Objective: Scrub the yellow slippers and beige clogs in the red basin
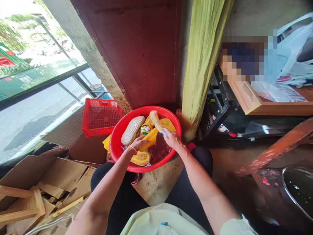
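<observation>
A red basin (112,143) of dark reddish water stands between my knees. My left hand (140,143) is closed on a smooth yellow flat piece (151,137), tilted up over the water; its kind I cannot make out. In my right hand (171,139) is a scrub brush (158,124) with pale bristles and a light blue handle, its head raised just above the yellow piece. Several slippers lie around them: a white one (133,130) sole up at the left, a yellow patterned one (167,124) at the back, another yellow one (141,159) in front.
A red plastic crate (102,117) sits left of the basin. Cardboard boxes and wood pieces (24,202) fill the lower left. On the right are a yellow-green covered post (199,71), a wooden tray (255,101) with plastic bags, and a round vessel of dark liquid (299,187).
</observation>
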{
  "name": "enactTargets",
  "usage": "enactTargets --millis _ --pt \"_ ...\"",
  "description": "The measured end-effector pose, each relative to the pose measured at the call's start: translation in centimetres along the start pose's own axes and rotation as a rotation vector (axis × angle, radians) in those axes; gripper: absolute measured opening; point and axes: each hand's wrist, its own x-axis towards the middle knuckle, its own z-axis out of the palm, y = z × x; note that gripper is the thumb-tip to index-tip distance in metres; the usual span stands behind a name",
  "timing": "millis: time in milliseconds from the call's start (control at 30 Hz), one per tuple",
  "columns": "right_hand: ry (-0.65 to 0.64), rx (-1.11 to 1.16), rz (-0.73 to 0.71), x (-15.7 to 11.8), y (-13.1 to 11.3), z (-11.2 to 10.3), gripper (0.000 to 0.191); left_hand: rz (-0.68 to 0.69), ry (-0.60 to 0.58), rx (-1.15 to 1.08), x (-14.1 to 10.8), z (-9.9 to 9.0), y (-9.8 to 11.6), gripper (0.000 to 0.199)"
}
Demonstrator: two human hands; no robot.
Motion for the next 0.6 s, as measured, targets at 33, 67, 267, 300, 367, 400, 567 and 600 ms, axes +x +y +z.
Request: enactTargets --millis 33,67,267,300,367,400,567,600 --pt "-0.011 -0.005 -0.003 -0.1 -0.6 0.4 0.054 -0.009 0.009 -0.037 -0.5 -0.5 0.4 0.077" --pt "-0.018 -0.011 -0.015 -0.2 -1.4 0.8 0.054 -0.009 -0.002 -0.062 -1.0 -1.0 0.7 0.075" --pt "-0.111 -0.072 -0.242 -2.4 -6.2 4.3 0.054 -0.035 -0.075 -0.196 -3.2 -3.3 -0.7 0.066" --pt "-0.131 -0.081 -0.268 -2.5 -6.4 4.6 0.054 -0.036 -0.059 -0.214 -3.4 -3.5 -1.3 0.065" --pt "-0.163 -0.115 -0.24 -1.8 -6.0 4.7 0.054 -0.031 -0.029 -0.256 -3.6 -4.0 -2.3 0.068" --pt "-0.175 -0.146 -0.181 -1.2 -5.5 4.5 0.053 -0.031 -0.022 -0.275 -3.6 -4.1 -2.7 0.072" --pt "-0.195 -0.217 0.055 1.1 -3.5 4.0 0.053 -0.09 -0.025 -0.329 -2.9 -4.4 -3.7 0.075" --pt "-0.179 -0.201 0.022 0.7 -3.8 4.3 0.053 -0.112 -0.021 -0.343 -2.7 -4.5 -3.8 0.07"
